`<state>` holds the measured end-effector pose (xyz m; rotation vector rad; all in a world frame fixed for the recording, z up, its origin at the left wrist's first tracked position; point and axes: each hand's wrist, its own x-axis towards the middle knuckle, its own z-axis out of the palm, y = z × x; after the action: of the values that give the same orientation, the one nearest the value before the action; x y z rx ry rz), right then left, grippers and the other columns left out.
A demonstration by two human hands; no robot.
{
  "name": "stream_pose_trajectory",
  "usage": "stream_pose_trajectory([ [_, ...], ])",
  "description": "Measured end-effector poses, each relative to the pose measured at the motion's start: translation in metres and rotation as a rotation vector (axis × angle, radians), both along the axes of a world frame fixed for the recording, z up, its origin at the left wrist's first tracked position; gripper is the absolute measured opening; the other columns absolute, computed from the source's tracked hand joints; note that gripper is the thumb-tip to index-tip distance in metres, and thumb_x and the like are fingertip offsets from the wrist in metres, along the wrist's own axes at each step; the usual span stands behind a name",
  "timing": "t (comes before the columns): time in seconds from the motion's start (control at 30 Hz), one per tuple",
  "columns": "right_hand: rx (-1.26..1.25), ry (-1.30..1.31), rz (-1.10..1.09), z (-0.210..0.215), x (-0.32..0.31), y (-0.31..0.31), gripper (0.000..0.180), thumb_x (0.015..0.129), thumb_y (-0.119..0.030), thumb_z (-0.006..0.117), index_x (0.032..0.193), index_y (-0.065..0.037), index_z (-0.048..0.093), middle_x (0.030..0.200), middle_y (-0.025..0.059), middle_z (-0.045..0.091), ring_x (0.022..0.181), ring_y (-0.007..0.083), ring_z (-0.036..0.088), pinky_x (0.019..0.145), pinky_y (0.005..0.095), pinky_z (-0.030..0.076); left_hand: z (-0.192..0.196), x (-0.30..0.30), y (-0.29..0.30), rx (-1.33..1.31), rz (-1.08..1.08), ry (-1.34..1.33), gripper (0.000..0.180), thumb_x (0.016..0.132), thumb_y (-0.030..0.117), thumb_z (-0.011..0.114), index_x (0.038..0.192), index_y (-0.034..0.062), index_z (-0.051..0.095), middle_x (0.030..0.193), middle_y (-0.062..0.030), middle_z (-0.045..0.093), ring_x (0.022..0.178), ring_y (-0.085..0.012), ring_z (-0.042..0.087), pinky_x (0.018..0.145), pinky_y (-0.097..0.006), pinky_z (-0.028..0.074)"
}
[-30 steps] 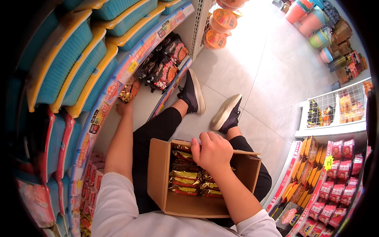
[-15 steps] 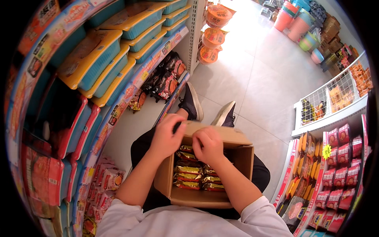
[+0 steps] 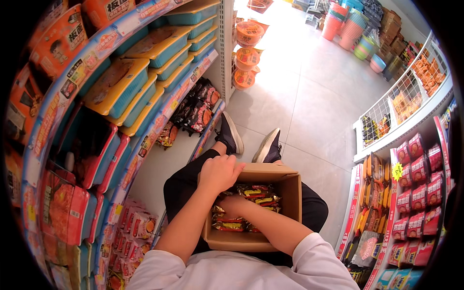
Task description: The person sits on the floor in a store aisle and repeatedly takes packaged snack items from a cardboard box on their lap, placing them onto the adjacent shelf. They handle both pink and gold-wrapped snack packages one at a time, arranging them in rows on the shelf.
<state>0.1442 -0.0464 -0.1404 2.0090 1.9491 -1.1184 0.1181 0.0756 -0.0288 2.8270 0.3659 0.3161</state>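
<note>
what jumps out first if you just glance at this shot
The open cardboard box on the person's lap, full of shiny snack packets, with the left hand on its rim and the right hand reaching inside. To the left rise shelves of teal and yellow noodle trays.

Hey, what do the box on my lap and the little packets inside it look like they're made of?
The box: plain brown cardboard, matte, with folded-open flaps and raw cut edges. The packets: probably thin plastic or foil film, since the gold, red and dark wrappers are glossy and crinkled. The left hand rests over them.
</note>
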Motion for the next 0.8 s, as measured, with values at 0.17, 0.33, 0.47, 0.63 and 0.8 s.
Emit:
stream_pose_trajectory([
  [0.17, 0.007, 0.088, -0.035, -0.001, 0.008, 0.012, 0.065, 0.086, -0.044, 0.078, 0.138, -0.008, 0.063, 0.128, 0.0216, 0.070, 0.113, 0.0403, 0.069, 0.097, 0.0496, 0.056, -0.003, -0.001, 0.005, -0.035, 0.042, -0.036, 0.040, 0.102, 0.043, 0.059, 0.088, 0.0062, 0.065, 0.084, -0.0164, 0.070, 0.082, -0.0392, 0.070, 0.072, -0.052, 0.053],
  [0.33, 0.078, 0.037, -0.085, -0.005, 0.010, 0.007, 0.051, 0.091, -0.043, 0.072, 0.124, -0.005, 0.071, 0.115, 0.0228, 0.074, 0.105, 0.0403, 0.072, 0.093, 0.0507, 0.058, -0.001, 0.004, 0.005, -0.048, 0.059, -0.031, 0.042, 0.103, 0.044, 0.059, 0.086, 0.0064, 0.066, 0.082, -0.0173, 0.072, 0.080, -0.0383, 0.071, 0.071, -0.050, 0.054],
  [0.47, 0.114, -0.001, -0.173, -0.010, 0.009, 0.012, 0.042, 0.092, -0.040, 0.068, 0.114, -0.005, 0.075, 0.114, 0.0209, 0.075, 0.104, 0.0385, 0.073, 0.090, 0.0511, 0.059, -0.001, 0.005, 0.008, -0.059, 0.087, -0.016, 0.043, 0.102, 0.044, 0.059, 0.086, 0.0054, 0.066, 0.082, -0.0189, 0.072, 0.079, -0.0399, 0.071, 0.071, -0.052, 0.055],
  [0.63, 0.097, -0.136, -0.108, 0.005, -0.002, 0.008, 0.030, 0.090, -0.030, 0.070, 0.110, -0.008, 0.077, 0.112, 0.0152, 0.076, 0.104, 0.0341, 0.075, 0.088, 0.0495, 0.061, 0.000, 0.005, 0.009, -0.081, 0.100, -0.019, 0.043, 0.102, 0.044, 0.059, 0.085, 0.0051, 0.066, 0.081, -0.0195, 0.072, 0.078, -0.0412, 0.071, 0.071, -0.053, 0.055],
  [0.8, 0.103, -0.181, -0.147, 0.004, -0.006, 0.012, 0.025, 0.085, -0.022, 0.074, 0.107, -0.010, 0.078, 0.111, 0.0120, 0.077, 0.104, 0.0329, 0.076, 0.087, 0.0472, 0.061, 0.003, 0.006, 0.009, -0.116, 0.107, -0.021, 0.039, 0.099, 0.042, 0.061, 0.088, 0.0049, 0.067, 0.082, -0.0220, 0.072, 0.081, -0.0437, 0.071, 0.073, -0.055, 0.055],
])
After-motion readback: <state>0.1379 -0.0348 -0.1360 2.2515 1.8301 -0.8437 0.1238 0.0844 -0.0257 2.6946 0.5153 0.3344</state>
